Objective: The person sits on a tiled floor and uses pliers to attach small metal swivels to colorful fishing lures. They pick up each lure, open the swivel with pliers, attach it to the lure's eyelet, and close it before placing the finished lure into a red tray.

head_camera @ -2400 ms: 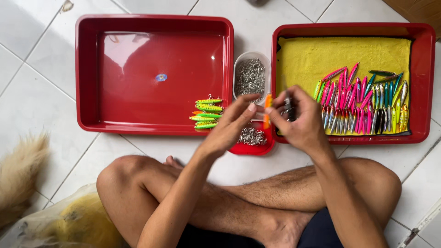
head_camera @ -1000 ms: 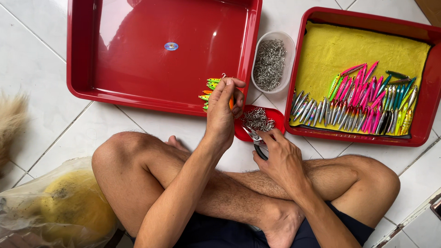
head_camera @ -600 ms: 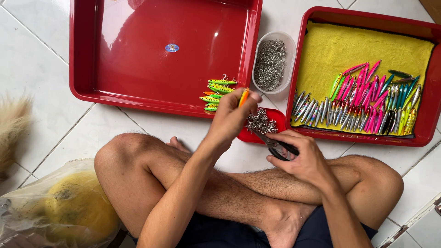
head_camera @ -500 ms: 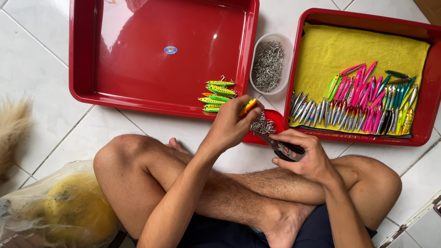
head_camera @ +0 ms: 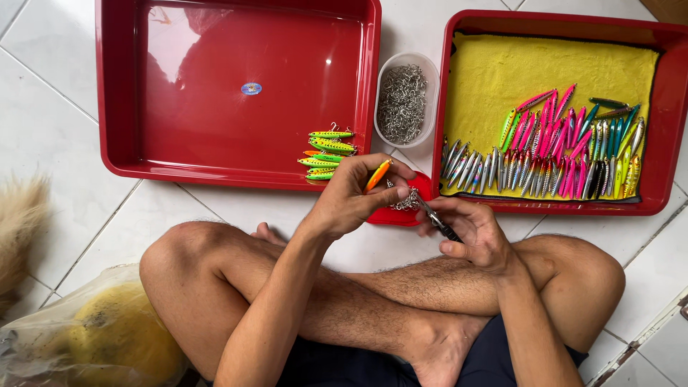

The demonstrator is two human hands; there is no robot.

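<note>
My left hand (head_camera: 355, 197) pinches an orange fishing lure (head_camera: 378, 174) above a small red lid (head_camera: 398, 212) that holds a pile of metal rings. My right hand (head_camera: 469, 231) grips dark pliers (head_camera: 438, 223), their tip pointing at the rings beside the lure. A few green and yellow lures (head_camera: 326, 154) lie in the near right corner of the left red tray (head_camera: 122, 136). Many pink, silver and green lures (head_camera: 552, 150) lie in rows on a yellow cloth in the right red tray (head_camera: 670, 107).
A clear cup of small metal hooks (head_camera: 405, 100) stands between the trays. My crossed bare legs (head_camera: 344, 287) fill the foreground on white floor tiles. A plastic bag with a yellow object (head_camera: 100, 337) and pale fur (head_camera: 18, 229) lie at left.
My left hand came off the green lures in the left tray and now holds an orange lure over the red lid. My right hand brought the pliers up to it.
</note>
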